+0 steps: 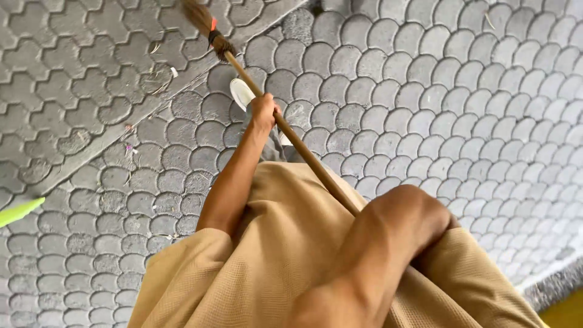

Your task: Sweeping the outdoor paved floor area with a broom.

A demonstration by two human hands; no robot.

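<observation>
Left hand (263, 114) wrapped tight around the wooden broom handle (291, 138), fingers closed on it partway down from the bound bristle head (203, 24). Right hand hidden behind the bent right forearm (376, 255) lower on the same handle, so impossible to tell its grip. Handle slanting across grey scalloped paving (461, 97), just past 1 white shoe (242, 93), above the tan shirt (273, 255).

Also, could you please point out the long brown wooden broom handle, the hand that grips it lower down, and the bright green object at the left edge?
long brown wooden broom handle (316, 167), head view, mid shaft.
left hand (263, 113), head view, back of hand.
bright green object (19, 211), head view, its middle.
</observation>
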